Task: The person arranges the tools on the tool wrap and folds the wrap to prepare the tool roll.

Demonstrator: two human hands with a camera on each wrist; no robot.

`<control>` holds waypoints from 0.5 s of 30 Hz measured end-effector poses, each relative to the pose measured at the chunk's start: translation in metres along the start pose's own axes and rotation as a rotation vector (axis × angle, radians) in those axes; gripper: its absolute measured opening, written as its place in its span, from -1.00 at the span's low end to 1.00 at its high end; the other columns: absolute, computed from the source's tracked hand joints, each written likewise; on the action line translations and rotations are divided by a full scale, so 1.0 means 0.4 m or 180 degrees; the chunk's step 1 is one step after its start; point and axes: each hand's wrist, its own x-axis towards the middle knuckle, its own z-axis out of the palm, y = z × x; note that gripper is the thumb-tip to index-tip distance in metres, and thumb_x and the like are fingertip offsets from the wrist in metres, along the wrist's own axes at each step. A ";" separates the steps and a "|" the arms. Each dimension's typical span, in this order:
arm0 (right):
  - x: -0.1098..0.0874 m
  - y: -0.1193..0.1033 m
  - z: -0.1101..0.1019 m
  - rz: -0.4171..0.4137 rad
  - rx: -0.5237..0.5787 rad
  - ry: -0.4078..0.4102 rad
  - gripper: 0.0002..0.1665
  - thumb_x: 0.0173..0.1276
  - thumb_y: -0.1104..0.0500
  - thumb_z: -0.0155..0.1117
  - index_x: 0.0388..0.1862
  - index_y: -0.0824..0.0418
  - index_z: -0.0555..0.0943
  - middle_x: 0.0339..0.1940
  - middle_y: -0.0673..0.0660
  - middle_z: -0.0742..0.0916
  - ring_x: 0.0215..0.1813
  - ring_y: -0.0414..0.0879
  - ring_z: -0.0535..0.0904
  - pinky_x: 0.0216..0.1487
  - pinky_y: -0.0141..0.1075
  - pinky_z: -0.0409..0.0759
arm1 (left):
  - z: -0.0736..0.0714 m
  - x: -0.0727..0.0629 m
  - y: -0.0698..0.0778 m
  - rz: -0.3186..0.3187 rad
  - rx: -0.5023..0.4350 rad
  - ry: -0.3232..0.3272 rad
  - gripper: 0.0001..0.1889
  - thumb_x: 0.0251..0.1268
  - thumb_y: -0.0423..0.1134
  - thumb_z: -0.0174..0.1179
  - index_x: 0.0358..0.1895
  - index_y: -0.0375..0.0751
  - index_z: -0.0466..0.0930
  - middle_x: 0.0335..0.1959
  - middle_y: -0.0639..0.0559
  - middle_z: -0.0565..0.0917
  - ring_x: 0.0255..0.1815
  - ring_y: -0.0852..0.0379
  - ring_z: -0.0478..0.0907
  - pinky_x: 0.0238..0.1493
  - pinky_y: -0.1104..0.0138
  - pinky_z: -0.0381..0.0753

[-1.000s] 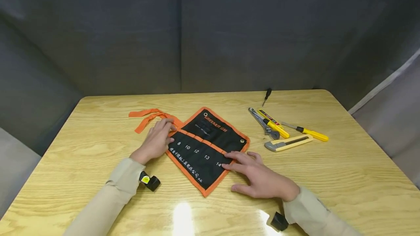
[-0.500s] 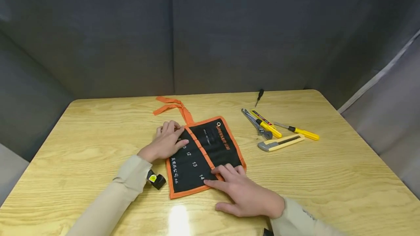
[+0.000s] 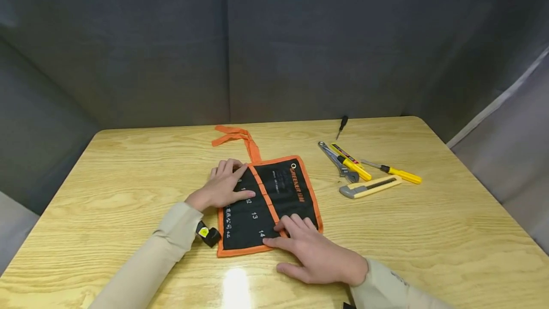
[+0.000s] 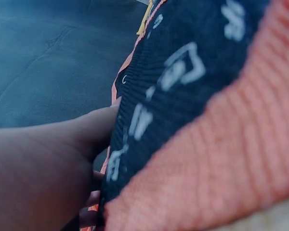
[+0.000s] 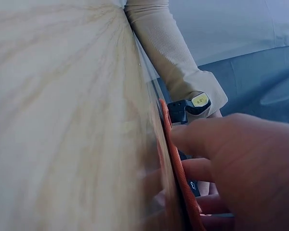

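A black cloth tool pouch (image 3: 280, 182) with orange trim lies flat on the table, its pocket row numbered in white. My left hand (image 3: 223, 187) rests on its left side with fingers spread, fingertips by the orange pocket band and thumb over the numbers. My right hand (image 3: 310, 254) lies over the lower right corner, fingertips on the cloth near the 14. An orange tie strap (image 3: 240, 136) trails from the pouch's far edge toward the back. In the left wrist view, the orange edging (image 4: 207, 159) and printed cloth fill the near side, close beside the left thumb.
To the right lie an adjustable wrench (image 3: 339, 161), a yellow-handled screwdriver (image 3: 405, 174) and a pale yellow utility knife (image 3: 373, 186). Another yellow handle (image 3: 358, 169) lies across the wrench. A small black screwdriver (image 3: 343, 123) sits near the table's back edge, before a dark curtain (image 3: 300, 51).
The pouch has turned clockwise under both hands; its strap swung right and back, its near corner went left. Most turning came in the first half second. The left thumb reaches further over the cloth.
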 end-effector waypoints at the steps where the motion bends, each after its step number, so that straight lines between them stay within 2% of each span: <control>1: 0.001 0.001 0.000 -0.0006 0.0009 -0.0005 -0.47 0.40 -0.15 0.15 0.32 -0.11 0.49 0.18 0.00 0.45 0.11 -0.17 0.29 -0.05 -0.33 0.24 | 0.001 0.000 -0.002 -0.0008 0.0008 0.0009 -0.15 0.30 0.13 0.18 0.47 -0.34 0.12 0.33 -0.25 0.17 0.29 -0.22 0.07 0.21 -0.07 0.13; 7: -0.001 0.010 -0.015 -0.0040 0.0139 -0.0048 -0.44 0.42 -0.09 0.16 0.39 -0.15 0.40 0.19 -0.05 0.45 0.10 -0.21 0.28 -0.03 -0.32 0.27 | 0.006 -0.003 -0.009 -0.0058 -0.0010 0.0017 -0.15 0.29 0.15 0.18 0.48 -0.31 0.13 0.35 -0.23 0.16 0.32 -0.21 0.07 0.25 -0.07 0.14; 10: -0.009 0.031 -0.035 -0.0036 0.0134 0.0152 -0.43 0.41 -0.02 0.20 0.39 -0.13 0.39 0.15 -0.07 0.46 0.07 -0.23 0.29 -0.02 -0.29 0.30 | 0.005 -0.003 -0.009 -0.0054 -0.0029 0.0015 -0.16 0.31 0.15 0.16 0.49 -0.29 0.12 0.37 -0.22 0.15 0.34 -0.20 0.07 0.26 -0.08 0.13; 15: -0.041 0.101 -0.088 0.0166 -0.0266 0.0687 -0.52 0.32 0.08 0.31 0.23 0.04 0.53 0.10 0.00 0.51 0.07 -0.16 0.35 -0.03 -0.21 0.37 | 0.003 -0.002 -0.005 -0.0019 -0.0068 -0.0011 -0.17 0.32 0.13 0.15 0.50 -0.26 0.08 0.38 -0.22 0.14 0.36 -0.20 0.05 0.28 -0.09 0.10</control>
